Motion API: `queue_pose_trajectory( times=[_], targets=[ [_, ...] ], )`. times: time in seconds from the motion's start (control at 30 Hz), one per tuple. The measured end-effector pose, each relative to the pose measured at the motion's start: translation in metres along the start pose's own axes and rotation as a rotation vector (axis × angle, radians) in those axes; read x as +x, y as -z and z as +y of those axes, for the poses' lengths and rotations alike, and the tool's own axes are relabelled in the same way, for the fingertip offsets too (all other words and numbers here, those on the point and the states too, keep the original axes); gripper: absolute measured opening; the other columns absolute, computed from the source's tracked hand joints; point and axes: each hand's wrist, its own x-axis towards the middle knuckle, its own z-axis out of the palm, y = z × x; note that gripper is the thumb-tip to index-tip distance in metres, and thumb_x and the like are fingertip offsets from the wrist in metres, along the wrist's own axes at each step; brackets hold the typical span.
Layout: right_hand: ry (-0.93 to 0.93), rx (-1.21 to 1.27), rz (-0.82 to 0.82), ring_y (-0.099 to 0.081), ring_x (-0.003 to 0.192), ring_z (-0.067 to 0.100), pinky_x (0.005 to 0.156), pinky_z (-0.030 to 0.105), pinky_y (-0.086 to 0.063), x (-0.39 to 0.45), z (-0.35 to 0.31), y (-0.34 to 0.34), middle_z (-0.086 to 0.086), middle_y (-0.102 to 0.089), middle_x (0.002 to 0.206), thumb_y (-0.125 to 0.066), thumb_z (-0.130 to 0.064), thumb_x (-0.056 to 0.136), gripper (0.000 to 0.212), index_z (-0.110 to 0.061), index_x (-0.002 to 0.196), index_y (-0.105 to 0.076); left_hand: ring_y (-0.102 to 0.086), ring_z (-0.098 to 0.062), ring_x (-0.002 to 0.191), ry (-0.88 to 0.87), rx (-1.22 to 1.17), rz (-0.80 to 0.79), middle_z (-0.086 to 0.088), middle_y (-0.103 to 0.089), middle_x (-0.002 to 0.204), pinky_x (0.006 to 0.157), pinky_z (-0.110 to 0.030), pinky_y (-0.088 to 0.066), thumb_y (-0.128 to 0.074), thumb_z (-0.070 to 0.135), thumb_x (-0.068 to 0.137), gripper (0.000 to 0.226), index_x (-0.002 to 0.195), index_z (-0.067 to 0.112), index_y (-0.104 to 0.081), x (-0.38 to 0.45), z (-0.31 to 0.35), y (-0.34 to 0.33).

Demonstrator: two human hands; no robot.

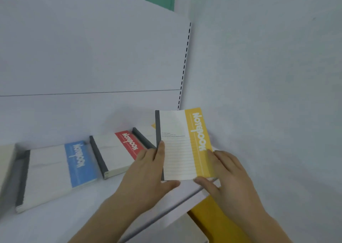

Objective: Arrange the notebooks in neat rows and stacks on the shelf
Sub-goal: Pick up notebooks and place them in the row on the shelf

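A yellow-and-white notebook (183, 144) with a grey spine is held tilted above the right end of the white shelf (77, 213). My left hand (148, 170) grips its lower left edge, thumb on the cover. My right hand (227, 172) grips its lower right corner. Behind it lies a stack with a grey spine (143, 137), mostly hidden. To the left sits a red-and-white notebook stack (118, 152), and further left a blue-and-white notebook stack (57, 170). All lie flat in a row.
The shelf's white back panel (92, 58) rises behind the row, with a slotted upright (185, 63) at its right end. A white wall (268, 76) stands to the right. Something yellow (216, 218) lies below the shelf's front edge. Another stack's edge (5, 159) shows far left.
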Motion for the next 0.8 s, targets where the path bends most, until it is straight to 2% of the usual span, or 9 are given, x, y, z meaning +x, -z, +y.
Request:
queue_pose_trajectory(
  times=[0.13, 0.23, 0.4, 0.53, 0.67, 0.8],
  targets=[
    [0.110, 0.074, -0.029, -0.046, 0.120, 0.018, 0.101, 0.030, -0.041, 0.043, 0.034, -0.040, -0.003, -0.060, 0.122, -0.044, -0.068, 0.084, 0.072, -0.013, 0.130, -0.057, -0.029, -0.013, 0.134, 0.087, 0.080, -0.019, 0.006, -0.034, 0.150, 0.113, -0.028, -0.029, -0.050, 0.072, 0.087, 0.104, 0.158, 0.020, 0.006, 0.036, -0.003, -0.013],
    [0.214, 0.132, -0.033, -0.053, 0.114, 0.022, 0.101, 0.031, -0.041, 0.079, 0.059, -0.076, 0.002, -0.064, 0.117, -0.045, -0.069, 0.083, 0.074, -0.008, 0.123, -0.062, -0.030, -0.016, 0.136, 0.161, 0.177, -0.027, 0.004, -0.034, 0.152, 0.114, -0.030, -0.029, -0.043, 0.078, 0.085, 0.105, 0.158, 0.017, 0.002, 0.061, -0.008, -0.024],
    [0.362, 0.218, -0.096, -0.058, 0.107, 0.026, 0.097, 0.026, -0.034, 0.130, 0.084, -0.121, 0.003, -0.066, 0.110, -0.046, -0.068, 0.081, 0.071, -0.009, 0.116, -0.065, -0.035, -0.022, 0.132, 0.293, 0.323, -0.062, -0.001, -0.042, 0.147, 0.113, -0.032, -0.030, -0.042, 0.079, 0.085, 0.102, 0.157, 0.014, -0.012, 0.093, -0.010, -0.042],
    [0.460, 0.265, -0.210, -0.057, 0.109, 0.025, 0.097, 0.030, -0.042, 0.154, 0.097, -0.154, 0.001, -0.067, 0.107, -0.048, -0.071, 0.076, 0.073, -0.011, 0.113, -0.068, -0.036, -0.024, 0.131, 0.409, 0.401, -0.120, -0.002, -0.045, 0.144, 0.111, -0.036, -0.031, -0.039, 0.080, 0.085, 0.097, 0.155, 0.015, -0.021, 0.106, -0.008, -0.056],
    [0.481, 0.313, -0.286, -0.052, 0.109, 0.019, 0.094, 0.031, -0.043, 0.162, 0.101, -0.169, -0.006, -0.065, 0.100, -0.050, -0.071, 0.076, 0.067, -0.017, 0.112, -0.067, -0.042, -0.024, 0.123, 0.492, 0.483, -0.162, -0.001, -0.053, 0.130, 0.105, -0.038, -0.033, -0.036, 0.079, 0.087, 0.075, 0.133, 0.021, -0.050, 0.112, -0.005, -0.061],
    [0.517, 0.281, -0.322, -0.047, 0.114, 0.019, 0.099, 0.033, -0.040, 0.169, 0.102, -0.177, -0.009, -0.063, 0.104, -0.038, -0.076, 0.081, 0.069, -0.023, 0.116, -0.064, -0.045, -0.024, 0.121, 0.526, 0.490, -0.186, 0.000, -0.056, 0.124, 0.105, -0.039, -0.033, -0.036, 0.076, 0.089, 0.066, 0.124, 0.023, -0.053, 0.115, -0.005, -0.061]
  ],
)
